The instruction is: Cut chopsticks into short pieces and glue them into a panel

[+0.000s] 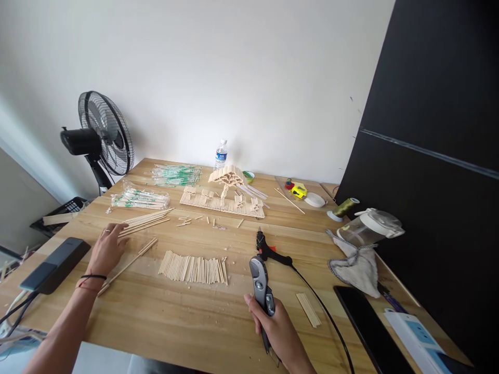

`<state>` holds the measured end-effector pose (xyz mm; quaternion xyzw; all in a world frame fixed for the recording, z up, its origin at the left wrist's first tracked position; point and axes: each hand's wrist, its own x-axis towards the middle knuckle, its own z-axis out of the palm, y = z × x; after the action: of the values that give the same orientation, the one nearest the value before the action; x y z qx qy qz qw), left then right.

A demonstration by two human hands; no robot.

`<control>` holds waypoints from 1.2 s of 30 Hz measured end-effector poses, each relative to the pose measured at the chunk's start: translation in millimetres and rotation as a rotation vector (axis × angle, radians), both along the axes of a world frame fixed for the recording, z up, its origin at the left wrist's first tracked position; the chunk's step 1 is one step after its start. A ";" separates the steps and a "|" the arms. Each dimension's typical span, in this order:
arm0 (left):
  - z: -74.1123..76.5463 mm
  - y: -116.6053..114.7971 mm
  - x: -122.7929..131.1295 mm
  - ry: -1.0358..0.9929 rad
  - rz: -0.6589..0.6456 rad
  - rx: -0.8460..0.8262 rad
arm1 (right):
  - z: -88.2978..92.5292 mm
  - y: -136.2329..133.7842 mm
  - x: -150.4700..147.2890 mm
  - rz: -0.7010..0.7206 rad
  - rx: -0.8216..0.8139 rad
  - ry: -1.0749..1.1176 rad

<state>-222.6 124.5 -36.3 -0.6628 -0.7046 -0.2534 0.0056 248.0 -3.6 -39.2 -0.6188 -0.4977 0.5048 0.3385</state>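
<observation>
At the left, my left hand (108,248) lies on the table, its fingers apart and touching the near ends of a bundle of long thin wooden sticks (146,220). A few more long sticks (132,262) lie just right of its wrist. My right hand (277,328) is wrapped round grey-and-black pruning shears (259,280), their head pointing away from me. Between the hands lies a row of short cut sticks (193,268), side by side. Beyond the shears' head a black glue gun (268,249) rests on the table. Small cut pieces (185,221) are scattered farther back.
A stick-built model (222,202) with a roofed shape stands at the back, before a water bottle (220,155). Bagged sticks (140,198) lie back left, near a fan (105,132). At right are a phone (370,324), a cloth (356,267), a clear jug (362,228) and the glue gun's cord (323,301).
</observation>
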 end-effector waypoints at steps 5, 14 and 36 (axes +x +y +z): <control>5.4 11.5 10.2 -0.049 -0.039 -0.050 | 1.0 -2.9 -5.4 0.006 0.001 0.028; 28.8 -19.4 62.6 -0.249 -0.016 0.005 | -1.3 -1.5 -17.3 -0.061 0.076 0.170; 10.3 -52.8 100.7 -0.397 -0.015 0.042 | -23.2 -14.9 -64.5 -0.277 0.053 0.595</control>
<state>-121.9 71.6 -26.0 -0.6046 -0.6816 -0.3939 -0.1215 183.4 -18.5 -62.4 -0.4969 -0.3012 0.5994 0.5504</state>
